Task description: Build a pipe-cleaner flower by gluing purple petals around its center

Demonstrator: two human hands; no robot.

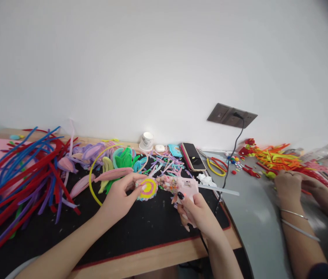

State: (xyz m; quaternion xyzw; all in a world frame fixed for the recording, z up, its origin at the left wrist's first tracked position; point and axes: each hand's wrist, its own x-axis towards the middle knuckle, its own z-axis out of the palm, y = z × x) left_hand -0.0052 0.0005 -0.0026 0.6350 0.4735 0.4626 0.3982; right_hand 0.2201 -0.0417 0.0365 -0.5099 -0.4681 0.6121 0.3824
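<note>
My left hand (125,195) is closed on a round pipe-cleaner disc (147,189), ringed in yellow and pink with a pale bluish edge. It pinches the disc by its left side, above the black mat. My right hand (191,207) grips a pale pink hot glue gun (187,186) whose colourful, speckled front end points left at the disc. A translucent glue stick (219,189) juts from the gun's back. Whether the gun's tip touches the disc I cannot make out. Just behind my left hand lies a pink pipe-cleaner petal (114,174).
Red, blue and purple pipe cleaners (36,174) spread across the left. Behind the hands are green pipe-cleaner leaves (125,158), a paper cup (147,141), a phone (193,156) and scissors (218,166). A power cord (231,159) hangs from the wall socket. Another person's hands (290,186) work at right.
</note>
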